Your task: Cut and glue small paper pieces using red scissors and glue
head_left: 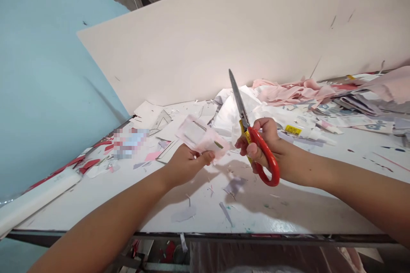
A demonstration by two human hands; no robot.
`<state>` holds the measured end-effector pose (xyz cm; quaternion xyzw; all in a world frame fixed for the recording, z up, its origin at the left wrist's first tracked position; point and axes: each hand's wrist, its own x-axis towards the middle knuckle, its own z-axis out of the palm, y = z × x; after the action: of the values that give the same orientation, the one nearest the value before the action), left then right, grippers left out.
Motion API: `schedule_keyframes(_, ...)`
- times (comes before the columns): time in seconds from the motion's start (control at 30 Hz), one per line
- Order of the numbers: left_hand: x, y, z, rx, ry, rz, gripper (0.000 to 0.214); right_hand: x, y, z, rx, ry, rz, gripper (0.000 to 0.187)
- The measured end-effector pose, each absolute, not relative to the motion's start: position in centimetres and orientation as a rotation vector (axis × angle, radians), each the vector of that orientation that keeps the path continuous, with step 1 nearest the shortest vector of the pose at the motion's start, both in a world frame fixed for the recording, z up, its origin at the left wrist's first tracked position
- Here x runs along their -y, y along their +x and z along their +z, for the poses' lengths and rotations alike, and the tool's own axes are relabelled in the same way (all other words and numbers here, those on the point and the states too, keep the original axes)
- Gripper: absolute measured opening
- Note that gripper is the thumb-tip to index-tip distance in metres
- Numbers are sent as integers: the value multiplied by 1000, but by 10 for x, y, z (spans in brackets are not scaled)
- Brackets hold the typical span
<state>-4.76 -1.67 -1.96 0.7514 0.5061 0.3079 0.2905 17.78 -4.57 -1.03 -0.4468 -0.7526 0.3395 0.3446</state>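
My left hand (188, 162) pinches the near edge of a pale pink, partly see-through piece (200, 136) that looks like fabric or paper. A pale rectangle and a small green mark show on it. My right hand (264, 143) is closed around scissors (265, 160) with red and yellow handles. Their metal blades point up and away, and they look closed together. The scissors are just right of the pink piece, apart from the left hand. Both hands are above the white table (288, 217).
Crumpled pink fabric (291, 91), white sheets (235, 108) and printed scraps lie along the back panel (224, 38). A white bottle with a yellow label (293, 130) lies right of my right hand. Red scraps (88, 165) and a white roll (41, 198) are at left.
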Motion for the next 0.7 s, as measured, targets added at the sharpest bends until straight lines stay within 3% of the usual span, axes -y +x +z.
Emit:
schedule_keyframes(0.13, 19, -47, -21, -1265, 2074, 753, 34, 46, 182, -6, 2133, -1169, 755, 30)
schedule_keyframes(0.4, 22, -47, -16, -956, 2170, 635, 29, 45, 164, -18, 1625, -883, 1207, 47)
schedule_keyframes(0.7, 27, -42, -16, -663, 2004, 424, 29, 54, 150, -17, 1512, -867, 1331, 40)
